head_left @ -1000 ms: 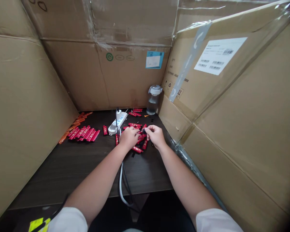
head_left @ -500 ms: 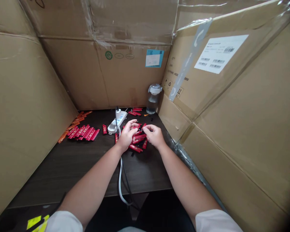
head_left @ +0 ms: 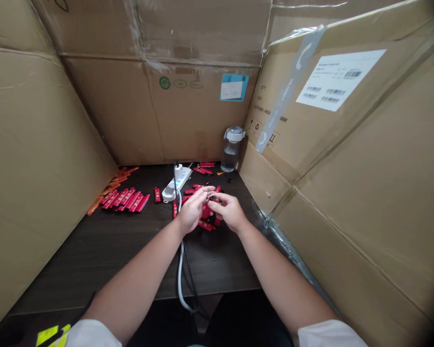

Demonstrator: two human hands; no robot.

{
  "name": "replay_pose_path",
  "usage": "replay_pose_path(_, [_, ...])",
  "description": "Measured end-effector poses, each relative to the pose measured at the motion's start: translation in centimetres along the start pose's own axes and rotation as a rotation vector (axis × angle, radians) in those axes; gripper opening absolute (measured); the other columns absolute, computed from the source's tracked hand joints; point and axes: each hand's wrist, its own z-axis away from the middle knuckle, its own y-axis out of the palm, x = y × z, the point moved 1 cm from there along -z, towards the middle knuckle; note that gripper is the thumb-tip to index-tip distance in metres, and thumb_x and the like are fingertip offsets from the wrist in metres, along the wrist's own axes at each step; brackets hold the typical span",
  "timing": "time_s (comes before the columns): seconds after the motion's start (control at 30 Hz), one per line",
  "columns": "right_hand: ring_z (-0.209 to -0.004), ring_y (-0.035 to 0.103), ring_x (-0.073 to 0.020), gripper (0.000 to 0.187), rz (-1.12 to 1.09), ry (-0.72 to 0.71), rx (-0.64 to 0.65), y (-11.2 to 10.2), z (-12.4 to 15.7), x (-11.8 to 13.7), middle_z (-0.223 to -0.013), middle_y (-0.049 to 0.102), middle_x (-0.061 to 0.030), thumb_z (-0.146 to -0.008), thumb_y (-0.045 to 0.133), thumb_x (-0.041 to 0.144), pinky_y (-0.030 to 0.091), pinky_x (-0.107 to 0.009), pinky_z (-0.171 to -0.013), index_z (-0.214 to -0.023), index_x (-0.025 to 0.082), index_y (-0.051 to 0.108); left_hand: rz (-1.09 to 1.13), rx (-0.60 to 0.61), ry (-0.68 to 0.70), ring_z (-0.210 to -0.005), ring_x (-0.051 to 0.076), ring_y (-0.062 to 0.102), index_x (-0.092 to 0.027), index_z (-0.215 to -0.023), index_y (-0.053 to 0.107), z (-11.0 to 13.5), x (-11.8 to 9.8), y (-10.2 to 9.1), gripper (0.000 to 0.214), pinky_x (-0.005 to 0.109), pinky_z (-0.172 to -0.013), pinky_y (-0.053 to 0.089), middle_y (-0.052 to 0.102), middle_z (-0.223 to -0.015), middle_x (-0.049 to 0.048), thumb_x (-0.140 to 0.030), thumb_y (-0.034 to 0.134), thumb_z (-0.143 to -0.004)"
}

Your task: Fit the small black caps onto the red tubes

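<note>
My left hand (head_left: 193,212) and my right hand (head_left: 230,210) meet over a loose pile of flat red strips (head_left: 205,225) with gold print on the dark table. The fingertips of both are closed together at one spot, with thumbs and forefingers pinching. Something small and dark shows between them, but my fingers hide most of it. Red shows just below the fingertips; I cannot tell whether that piece is held or lies in the pile. A row of similar red strips (head_left: 126,200) lies side by side at the left, and one single strip (head_left: 156,194) lies nearer the middle.
A white power strip (head_left: 178,183) with a plug and cables lies behind my left hand; a white cable (head_left: 181,270) runs over the table's front edge. Orange strips (head_left: 110,190) lie along the left carton. A water bottle (head_left: 230,149) stands at the back right. Tall cardboard (head_left: 112,111) encloses the table.
My hands have come together; the fingertips, apart half a second ago, now touch. My left fingers have closed in toward the right hand. The view has shifted slightly.
</note>
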Motion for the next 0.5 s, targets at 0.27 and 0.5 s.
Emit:
replay_pose_path(0.27, [-0.037,0.026,-0.0017,0.031,-0.239,0.041,0.054,0.0,0.1,0.5,-0.051,0.046,0.0068,-0.070,0.072,0.036,0.024,-0.016,-0.033,-0.093,0.016,0.067,-0.158,0.018,-0.029,-0.050,0.007,0.050,-0.014,-0.103,0.062,-0.2,-0.1,-0.7,0.039,0.020,-0.045,0.038,0.059,-0.069,0.0010,-0.039,0.067,-0.073])
replay_pose_path(0.5, [-0.033,0.032,-0.0060,0.031,-0.039,0.031,-0.117,0.0,-0.3,-0.4,-0.041,0.042,0.0072,-0.073,0.064,0.040,0.027,-0.020,-0.032,-0.087,0.013,0.065,-0.595,-0.115,0.202,-0.075,0.016,0.061,-0.014,-0.107,0.062,-0.8,1.3,-1.3,0.031,0.029,-0.069,0.050,0.065,-0.086,0.0070,-0.030,0.056,-0.082])
